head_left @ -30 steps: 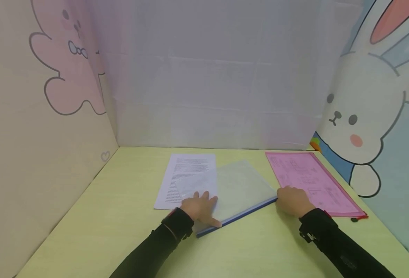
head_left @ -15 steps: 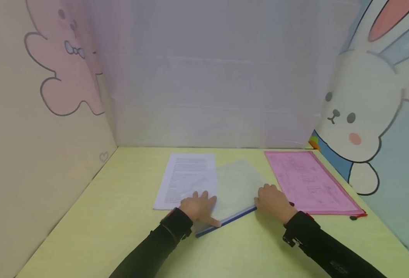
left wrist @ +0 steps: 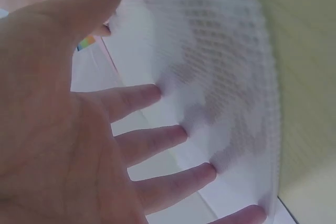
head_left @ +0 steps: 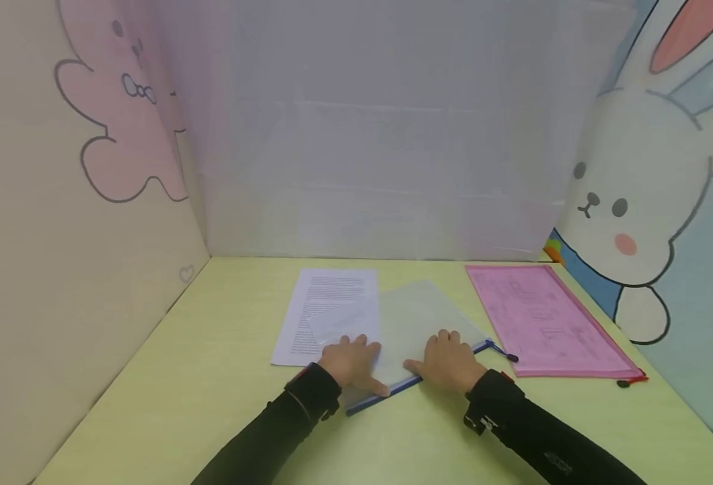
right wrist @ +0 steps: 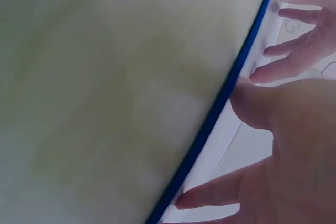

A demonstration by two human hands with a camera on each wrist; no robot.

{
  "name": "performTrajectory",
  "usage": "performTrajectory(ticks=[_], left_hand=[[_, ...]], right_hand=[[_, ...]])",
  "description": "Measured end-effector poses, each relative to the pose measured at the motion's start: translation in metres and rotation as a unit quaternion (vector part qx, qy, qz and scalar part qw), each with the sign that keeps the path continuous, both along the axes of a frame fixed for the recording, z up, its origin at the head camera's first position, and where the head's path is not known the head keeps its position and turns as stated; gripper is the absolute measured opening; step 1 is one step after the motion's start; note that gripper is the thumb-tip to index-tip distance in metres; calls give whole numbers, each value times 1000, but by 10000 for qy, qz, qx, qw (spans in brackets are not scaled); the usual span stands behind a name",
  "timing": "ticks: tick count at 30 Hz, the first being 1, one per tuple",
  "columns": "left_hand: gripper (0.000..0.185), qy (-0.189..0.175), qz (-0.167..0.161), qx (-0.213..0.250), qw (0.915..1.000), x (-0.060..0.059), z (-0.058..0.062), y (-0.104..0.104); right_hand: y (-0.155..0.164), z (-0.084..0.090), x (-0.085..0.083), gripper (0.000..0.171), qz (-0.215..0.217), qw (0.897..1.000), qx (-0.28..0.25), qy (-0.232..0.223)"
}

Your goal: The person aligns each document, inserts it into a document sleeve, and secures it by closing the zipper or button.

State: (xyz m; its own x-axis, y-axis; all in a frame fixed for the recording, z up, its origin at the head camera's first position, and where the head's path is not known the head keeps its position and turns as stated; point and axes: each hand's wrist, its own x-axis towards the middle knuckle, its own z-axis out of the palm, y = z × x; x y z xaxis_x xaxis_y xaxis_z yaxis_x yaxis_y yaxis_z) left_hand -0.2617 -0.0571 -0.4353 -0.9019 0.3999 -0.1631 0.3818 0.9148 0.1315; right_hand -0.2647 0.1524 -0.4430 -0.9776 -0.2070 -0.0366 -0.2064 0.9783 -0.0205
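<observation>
A clear folder (head_left: 419, 316) is laid aslant on the middle of the yellow table (head_left: 180, 377), and a corner of it is placed over a printed sheet (head_left: 332, 296). The left hand (head_left: 351, 364) is spread wide and rested flat on the folder; nothing is gripped by it, and its thumb is put at the blue edge (head_left: 365, 404). By the right hand (head_left: 447, 360), farther along the same edge, the folder is touched with fingers apart and thumb stretched toward the left hand; nothing is seen to be pinched. In the left wrist view, a fine mesh pattern is shown in the folder's surface. At the right end of the blue edge, a dark zip pull (head_left: 512, 358) is seen just beside the corner of a pink folder (head_left: 538, 316). Both arms are covered by black sleeves (head_left: 259, 431).
</observation>
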Motion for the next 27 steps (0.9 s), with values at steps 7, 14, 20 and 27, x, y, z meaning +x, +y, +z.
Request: performTrajectory(ticks=[7, 14, 20, 27], left_hand=[[58, 275, 379, 777, 9959, -15, 0, -15], [33, 778, 1751, 1091, 9754, -60, -17, -58], [37, 210, 2824, 1311, 9501, -92, -32, -99], [44, -418, 3047, 1654, 9370, -90, -23, -120]], right_hand=[[-5, 15, -3, 72, -80, 9976, -10, -688], [-4, 20, -8, 64, 34, 9962, 55, -865], [1, 18, -11, 64, 89, 9952, 5, -975], [6, 21, -15, 62, 335, 9949, 89, -949]])
